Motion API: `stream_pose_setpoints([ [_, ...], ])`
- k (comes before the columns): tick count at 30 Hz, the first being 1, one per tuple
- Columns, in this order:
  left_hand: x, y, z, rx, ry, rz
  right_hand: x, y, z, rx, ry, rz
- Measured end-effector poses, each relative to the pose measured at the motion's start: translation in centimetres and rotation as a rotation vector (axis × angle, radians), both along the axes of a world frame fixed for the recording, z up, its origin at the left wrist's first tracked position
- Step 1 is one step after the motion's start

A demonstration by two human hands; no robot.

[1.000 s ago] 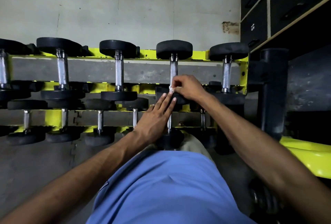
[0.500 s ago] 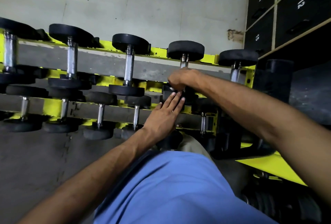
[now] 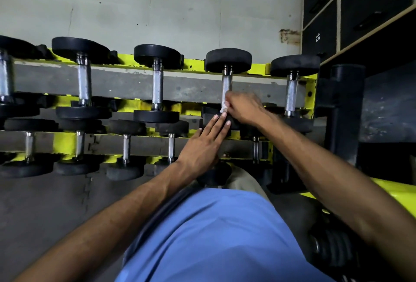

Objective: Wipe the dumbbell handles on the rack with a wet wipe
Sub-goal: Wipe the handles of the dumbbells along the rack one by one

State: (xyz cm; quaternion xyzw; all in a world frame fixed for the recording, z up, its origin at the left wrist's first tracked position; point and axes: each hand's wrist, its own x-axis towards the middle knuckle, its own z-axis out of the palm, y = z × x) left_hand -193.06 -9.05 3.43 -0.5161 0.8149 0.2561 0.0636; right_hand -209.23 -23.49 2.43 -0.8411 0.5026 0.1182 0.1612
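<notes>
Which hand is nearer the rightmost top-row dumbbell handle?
Right. The right hand, gripping the wet wipe, is just left of that handle; the left hand lies lower, farther left.

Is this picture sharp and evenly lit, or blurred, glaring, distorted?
Head view: dim, uneven light; the dumbbell handle glints; the right hand with the wet wipe looks slightly soft; the wide lens bows the rack.

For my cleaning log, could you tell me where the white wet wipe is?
Head view, right of centre: the right hand pinches the white wet wipe against the near end of a knurled steel dumbbell handle, top row.
</notes>
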Motion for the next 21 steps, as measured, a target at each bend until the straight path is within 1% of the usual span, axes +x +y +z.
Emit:
stream_pose_setpoints([
  [2, 0.1, -0.1, -0.1, 0.006, -0.001, -0.011, -0.9, 0.5, -1.5, 0.104, -0.111, -0.327],
  [3, 0.1, -0.1, -0.1, 0.012, -0.002, -0.012, -1.1, 0.4, -2.1, 0.154, -0.163, -0.456],
  [5, 0.2, -0.1, 0.0, 0.031, -0.005, -0.021, -1.3, -0.2, -3.1, 0.284, -0.259, -0.621],
  [7, 0.4, -0.2, 0.2, 0.033, -0.015, -0.036, -1.0, -1.2, -3.6, 0.486, -0.386, -0.75],
  [11, 0.7, -0.1, 0.1, 0.013, -0.027, -0.056, -0.7, -3.2, -4.4, 0.868, -0.749, -1.085],
  [14, 0.6, -0.2, -0.1, 0.005, -0.029, -0.063, -0.4, -4.2, -5.2, 1.091, -1.098, -1.289],
  [16, 0.6, -0.4, -0.2, -0.001, -0.036, -0.07, 0.1, -4.9, -5.1, 1.166, -1.224, -1.336],
  [18, 0.6, -0.5, -0.3, -0.007, -0.04, -0.079, 0.3, -5.8, -4.8, 1.158, -1.265, -1.365],
  [19, 0.7, -0.5, -0.3, -0.009, -0.042, -0.084, 0.3, -6.3, -4.5, 1.115, -1.267, -1.382],
  [21, 0.7, -0.4, -0.5, -0.018, -0.047, -0.081, 0.2, -7.3, -3.8, 0.959, -1.217, -1.415],
])
